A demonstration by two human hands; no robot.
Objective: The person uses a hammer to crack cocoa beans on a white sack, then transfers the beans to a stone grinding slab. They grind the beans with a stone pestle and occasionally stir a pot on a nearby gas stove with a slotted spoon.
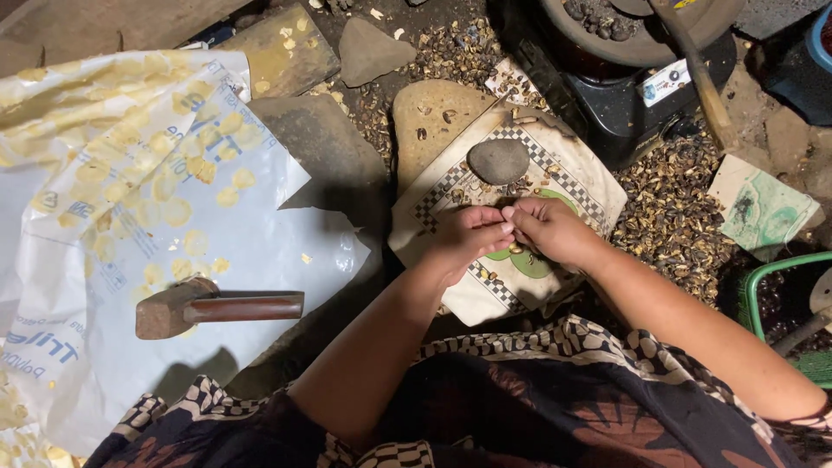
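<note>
Your largest surface is the white plastic sheet (217,251) spread over the ground at your left, dotted with thin, pale yellow flattened discs (178,211) that look brittle and light; a short wooden-handled mallet (212,309) lies on it, well apart from both hands. Straight ahead of you a checkered sack cloth (572,186) is draped over a flat stone slab (429,117), and a rounded grey pounding stone (498,160) rests on the cloth just beyond your fingers; it looks dense and heavy, best taken from above with the whole palm. Dark husks and shell litter (672,212) cover the ground to the right, near a black stove (633,95) carrying a pan of dark seeds, so the floor there is loose and crunchy underfoot. Your left hand (468,238) and right hand (546,230) meet over the cloth, fingertips pinched together on a small seed (510,227) that is mostly hidden between them; both hands are closed around it in a fine pinch. Judging by its size it weighs almost nothing, has a hard, thin shell that could crack or slip, and is best gripped at its edges with thumb and forefinger, firmly but without crushing. More small seeds (517,249) lie on the cloth just beneath your hands.
</note>
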